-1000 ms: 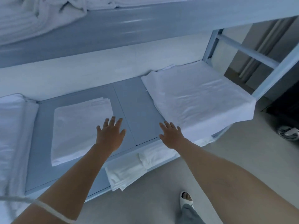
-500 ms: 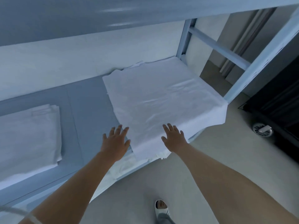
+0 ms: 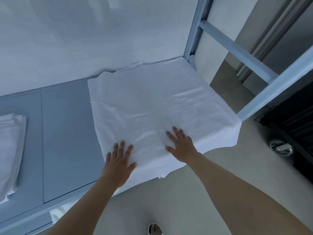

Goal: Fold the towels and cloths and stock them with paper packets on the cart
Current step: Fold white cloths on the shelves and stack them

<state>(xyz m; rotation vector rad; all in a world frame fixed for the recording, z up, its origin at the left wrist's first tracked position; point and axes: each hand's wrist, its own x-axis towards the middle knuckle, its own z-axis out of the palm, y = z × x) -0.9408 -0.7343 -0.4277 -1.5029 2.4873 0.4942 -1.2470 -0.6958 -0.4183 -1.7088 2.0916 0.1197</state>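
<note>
Now both hands lie flat on a large white folded sheet (image 3: 152,116) that fills the right end of the cart shelf (image 3: 67,133). The left hand (image 3: 118,160) rests near the sheet's front left corner, fingers straight and a little spread, palm down on the cloth. The right hand (image 3: 181,146) rests further right, near the front edge, fingers likewise straight and fanned, thumb out to the left. Neither grip closes on anything; both are flat and apart, pressing on the sheet.

The sheet's front edge hangs over the front lip of the shelf, and its right front corner droops past the shelf's right end beside the upright post (image 3: 277,85) of the cart frame. Its back edge lies along the white wall (image 3: 84,39), slightly ruffled at the back left corner.

A smaller folded white cloth (image 3: 10,150) lies at the left end of the same shelf, well apart from the sheet, with bare grey shelf between them. Below the front lip a bit of white cloth (image 3: 57,214) shows on a lower level.

On the floor (image 3: 169,200) to the right stands a caster wheel (image 3: 281,148) under a dark object, and a white shoe (image 3: 155,229) shows at the bottom edge.
</note>
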